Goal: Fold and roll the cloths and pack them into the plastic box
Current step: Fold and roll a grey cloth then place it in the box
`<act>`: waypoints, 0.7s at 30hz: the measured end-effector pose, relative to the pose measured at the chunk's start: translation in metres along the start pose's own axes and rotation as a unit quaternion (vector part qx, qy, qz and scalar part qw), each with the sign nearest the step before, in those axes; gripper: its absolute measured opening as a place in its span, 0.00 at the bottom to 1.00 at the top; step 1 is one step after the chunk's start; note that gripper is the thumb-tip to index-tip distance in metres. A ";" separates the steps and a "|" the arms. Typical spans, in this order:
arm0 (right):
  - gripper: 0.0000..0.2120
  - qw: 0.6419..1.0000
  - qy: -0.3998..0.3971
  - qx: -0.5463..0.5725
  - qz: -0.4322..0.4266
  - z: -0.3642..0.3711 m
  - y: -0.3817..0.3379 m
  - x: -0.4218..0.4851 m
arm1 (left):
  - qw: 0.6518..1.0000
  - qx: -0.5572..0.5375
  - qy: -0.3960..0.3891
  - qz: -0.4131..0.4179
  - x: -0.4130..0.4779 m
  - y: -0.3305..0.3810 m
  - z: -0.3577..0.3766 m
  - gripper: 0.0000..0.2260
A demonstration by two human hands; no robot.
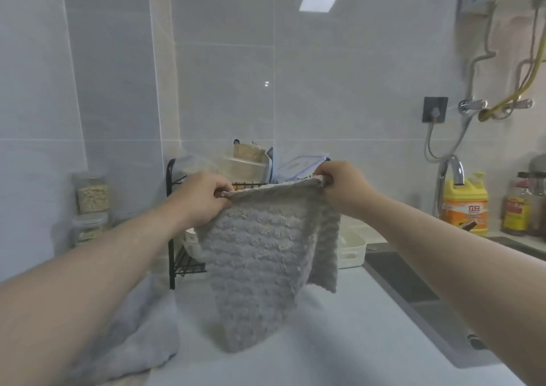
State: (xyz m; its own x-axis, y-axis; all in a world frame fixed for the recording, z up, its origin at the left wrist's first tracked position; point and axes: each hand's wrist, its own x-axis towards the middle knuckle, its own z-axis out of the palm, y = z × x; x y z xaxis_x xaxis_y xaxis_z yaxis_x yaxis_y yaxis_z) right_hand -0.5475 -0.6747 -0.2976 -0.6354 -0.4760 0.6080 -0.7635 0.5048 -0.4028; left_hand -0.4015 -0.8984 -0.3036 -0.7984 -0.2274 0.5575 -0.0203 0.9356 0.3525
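Head view.
— What is held up over the counter (pixel 339 341)?
— A grey cloth (pixel 260 255) is pinched at its top corners by the left hand (pixel 204 199) and the right hand (pixel 342 187), the hands kept apart.
— And the second cloth (pixel 139 341)?
— It is seen crumpled on the counter, lower left.

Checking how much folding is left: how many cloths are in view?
2. One grey cloth hangs between the left hand and right hand, pinched at its top edge; a second cloth lies crumpled on the counter, lower left. More may be hidden.
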 end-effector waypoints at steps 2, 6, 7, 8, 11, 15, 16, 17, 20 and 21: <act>0.12 1.000 0.029 -0.001 -0.009 0.002 0.006 0.004 | 0.999 0.011 0.039 0.021 0.005 -0.001 -0.002 0.07; 0.10 1.000 0.012 0.009 -0.015 0.011 0.015 -0.018 | 0.993 0.036 0.070 0.092 -0.022 -0.007 0.003 0.06; 0.10 1.000 -0.014 0.010 -0.020 0.014 0.017 -0.030 | 0.990 0.058 0.058 0.113 -0.035 -0.014 0.010 0.06; 0.10 0.999 -0.045 0.008 -0.024 0.018 0.020 -0.043 | 0.987 0.077 0.044 0.131 -0.049 -0.023 0.019 0.06; 0.11 0.989 -0.144 -0.011 -0.026 0.031 0.029 -0.087 | 0.985 0.085 -0.031 0.145 -0.103 -0.049 0.052 0.07; 0.14 0.958 -0.281 -0.059 -0.023 0.055 0.043 -0.142 | 0.980 0.034 -0.162 0.106 -0.167 -0.066 0.096 0.10; 0.15 0.948 -0.310 -0.070 -0.023 0.059 0.045 -0.155 | 0.978 0.027 -0.179 0.104 -0.179 -0.068 0.102 0.11; 0.15 0.938 -0.338 -0.079 -0.021 0.063 0.045 -0.167 | 0.975 0.019 -0.194 0.109 -0.188 -0.068 0.107 0.11; 0.18 0.910 -0.405 -0.092 -0.004 0.063 0.044 -0.195 | 0.967 0.004 -0.236 0.096 -0.207 -0.064 0.109 0.11; 0.20 0.906 -0.414 -0.092 0.003 0.060 0.043 -0.201 | 0.968 0.012 -0.235 0.085 -0.211 -0.065 0.108 0.13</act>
State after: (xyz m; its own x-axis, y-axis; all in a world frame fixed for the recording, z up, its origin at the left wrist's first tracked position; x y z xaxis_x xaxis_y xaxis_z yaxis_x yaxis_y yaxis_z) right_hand -0.4596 -0.6004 -0.4776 -0.5661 -0.8114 -0.1454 -0.7760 0.5841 -0.2381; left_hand -0.2970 -0.8822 -0.5255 -0.9772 0.0728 0.1995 0.1255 0.9557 0.2661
